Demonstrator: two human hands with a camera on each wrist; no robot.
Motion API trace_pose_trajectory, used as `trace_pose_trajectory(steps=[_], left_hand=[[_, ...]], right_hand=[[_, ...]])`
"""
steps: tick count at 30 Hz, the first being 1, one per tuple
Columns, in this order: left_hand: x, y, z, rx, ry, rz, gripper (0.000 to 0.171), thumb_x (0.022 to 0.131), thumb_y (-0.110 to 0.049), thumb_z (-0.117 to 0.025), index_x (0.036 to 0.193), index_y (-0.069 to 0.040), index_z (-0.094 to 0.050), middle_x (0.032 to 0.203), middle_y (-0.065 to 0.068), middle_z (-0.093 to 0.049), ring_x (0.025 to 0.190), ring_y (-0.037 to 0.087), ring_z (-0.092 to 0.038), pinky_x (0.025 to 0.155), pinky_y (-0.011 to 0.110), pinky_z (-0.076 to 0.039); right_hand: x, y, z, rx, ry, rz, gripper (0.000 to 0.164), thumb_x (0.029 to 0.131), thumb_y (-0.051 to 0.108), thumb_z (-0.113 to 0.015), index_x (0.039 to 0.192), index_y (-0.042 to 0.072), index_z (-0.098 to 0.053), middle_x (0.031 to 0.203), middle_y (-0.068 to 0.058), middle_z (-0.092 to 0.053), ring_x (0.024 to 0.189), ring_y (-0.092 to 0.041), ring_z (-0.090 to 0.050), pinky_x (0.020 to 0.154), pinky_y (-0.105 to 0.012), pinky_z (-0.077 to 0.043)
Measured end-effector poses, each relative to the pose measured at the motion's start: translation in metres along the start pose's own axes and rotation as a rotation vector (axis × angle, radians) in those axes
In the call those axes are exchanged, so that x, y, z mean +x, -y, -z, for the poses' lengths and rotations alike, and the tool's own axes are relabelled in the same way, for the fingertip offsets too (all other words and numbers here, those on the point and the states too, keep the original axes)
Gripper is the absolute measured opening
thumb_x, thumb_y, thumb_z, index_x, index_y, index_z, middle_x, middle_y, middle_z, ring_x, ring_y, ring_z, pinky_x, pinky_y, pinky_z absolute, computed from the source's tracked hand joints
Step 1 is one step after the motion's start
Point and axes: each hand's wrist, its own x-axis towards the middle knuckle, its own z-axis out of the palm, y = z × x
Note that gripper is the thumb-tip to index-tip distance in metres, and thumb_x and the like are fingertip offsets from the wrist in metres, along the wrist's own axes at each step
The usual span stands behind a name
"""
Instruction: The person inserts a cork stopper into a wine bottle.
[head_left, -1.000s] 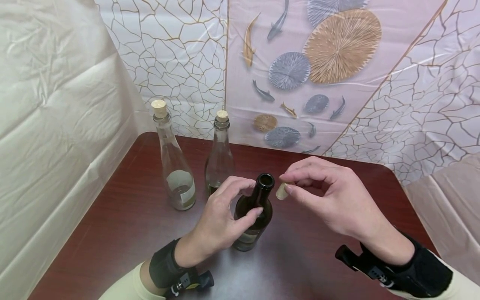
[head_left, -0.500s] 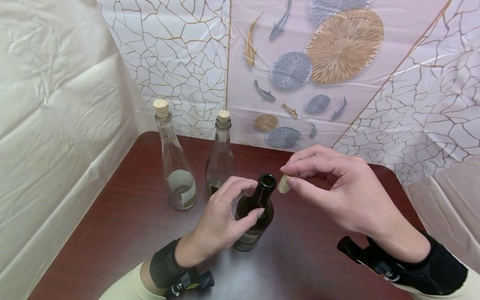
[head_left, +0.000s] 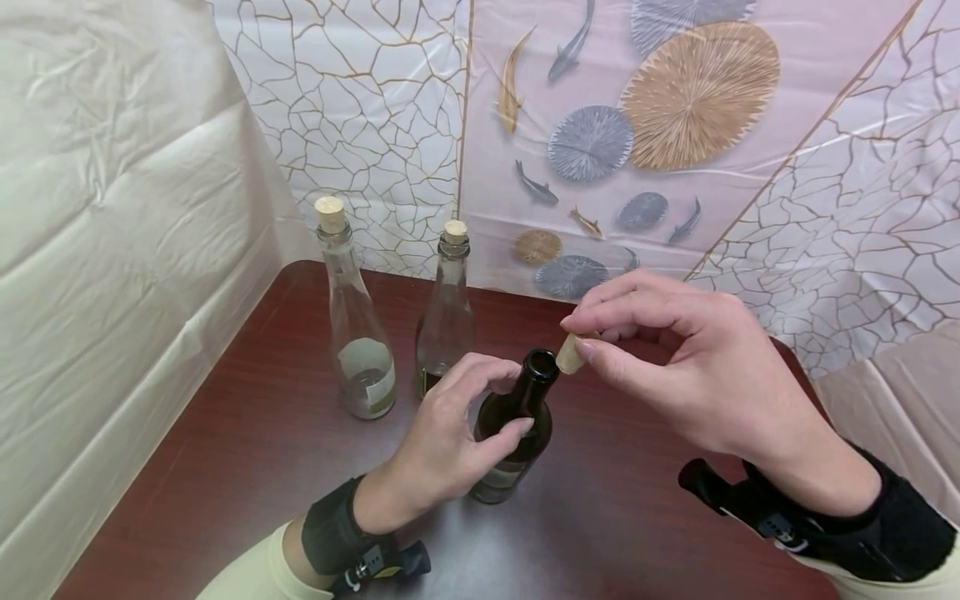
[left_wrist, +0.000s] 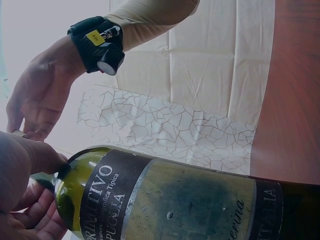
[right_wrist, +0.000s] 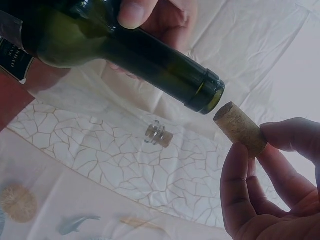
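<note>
A dark green wine bottle (head_left: pixel 512 433) stands upright on the table with its mouth uncovered. Its printed label (left_wrist: pixel 195 200) shows large in the left wrist view. My left hand (head_left: pixel 450 425) grips the bottle round its shoulder and lower neck, thumb in front. Between thumb and fingertips, my right hand (head_left: pixel 675 358) pinches a cork (right_wrist: pixel 242 129) by one end. The cork's free end tilts down toward the bottle's mouth (right_wrist: pixel 216 95), close by its rim with a small gap in the right wrist view.
Two clear glass bottles, a left one (head_left: pixel 363 367) and a middle one (head_left: pixel 447 317), stand behind my left hand, each with a cork in its mouth. The reddish-brown table (head_left: pixel 225 467) ends at a patterned cloth (head_left: pixel 375 125) hung behind it.
My right hand has risen and moved slightly right, bringing the cork up beside the bottle's mouth. The left hand keeps its grip on the bottle; the head view has shifted slightly.
</note>
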Motion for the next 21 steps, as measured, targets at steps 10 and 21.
trace_pose_trajectory(steps=[10, 21], left_hand=[[0.001, 0.0, 0.0, 0.003, -0.001, -0.005, 0.047, 0.083, -0.004, -0.085, 0.126, -0.006, -0.064, 0.114, 0.006, -0.066, 0.104, 0.017, -0.065, 0.092, 0.029, -0.057], [0.001, 0.001, 0.0, 0.01, -0.008, -0.013, 0.047, 0.083, -0.004, -0.085, 0.125, -0.005, -0.064, 0.114, 0.006, -0.067, 0.104, 0.017, -0.066, 0.092, 0.029, -0.058]], right_hand=[[0.009, 0.003, -0.009, -0.007, -0.002, 0.026, 0.032, 0.086, -0.001, -0.082, 0.104, 0.025, -0.08, 0.107, 0.015, -0.072, 0.09, -0.004, -0.065, 0.062, -0.017, -0.05], [0.011, 0.004, -0.013, -0.085, -0.014, 0.101, 0.031, 0.086, 0.002, -0.083, 0.105, 0.027, -0.08, 0.107, 0.017, -0.072, 0.091, 0.001, -0.063, 0.061, -0.015, -0.044]])
